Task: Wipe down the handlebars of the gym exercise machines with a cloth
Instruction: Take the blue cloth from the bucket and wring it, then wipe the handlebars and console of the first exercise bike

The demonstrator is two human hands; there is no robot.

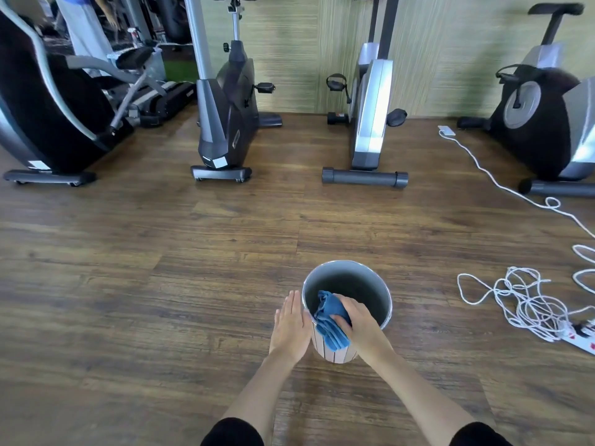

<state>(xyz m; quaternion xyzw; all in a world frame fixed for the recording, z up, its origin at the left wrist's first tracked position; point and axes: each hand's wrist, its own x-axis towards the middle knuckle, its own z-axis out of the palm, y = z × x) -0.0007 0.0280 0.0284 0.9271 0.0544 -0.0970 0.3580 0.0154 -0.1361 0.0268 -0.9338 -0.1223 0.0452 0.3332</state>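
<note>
**Cloth gripped at the bucket rim**

The blue cloth (331, 320) is hanging over the near rim of the bucket (360, 284), partly inside it and partly draping down its outer wall. The right hand (357, 317) is gripping the cloth, fingers curled over the bunched fabric. The left hand (289, 323) is lying flat, fingers straight, against the bucket's left side and holding nothing. The bucket is standing upright on the wood floor (161, 268). Beyond the bucket and well apart from it, a black bike (228, 123) and a silver bike (370, 123) are standing by the wall. Right of the bucket, a tangled white cord (528, 304) is lying beside a power strip (579, 341).
</note>
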